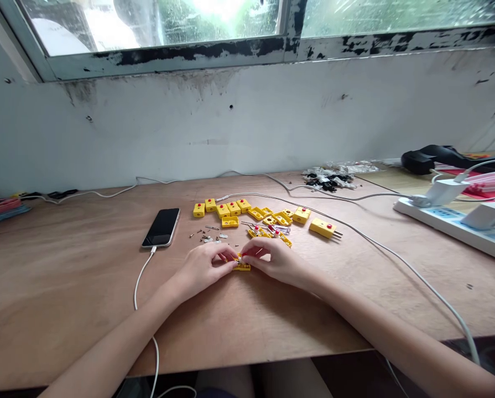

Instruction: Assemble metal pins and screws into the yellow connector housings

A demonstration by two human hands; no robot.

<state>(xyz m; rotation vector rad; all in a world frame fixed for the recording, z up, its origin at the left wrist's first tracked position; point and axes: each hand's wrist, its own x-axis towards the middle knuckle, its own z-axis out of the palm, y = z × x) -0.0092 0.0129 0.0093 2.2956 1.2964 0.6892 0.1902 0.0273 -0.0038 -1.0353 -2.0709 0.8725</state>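
Observation:
My left hand and my right hand meet over a small yellow connector piece lying on the wooden table. Both hands pinch it, fingertips pressed together at its top. Just beyond my hands lie several yellow connector housings with red dots, open yellow shells and one assembled yellow plug with metal pins. Small screws and metal parts are scattered left of the pile.
A black phone lies left of the parts, its white cable running off the front edge. A white power strip with chargers sits at right. Another white cable crosses the table. Bags of small parts lie near the wall.

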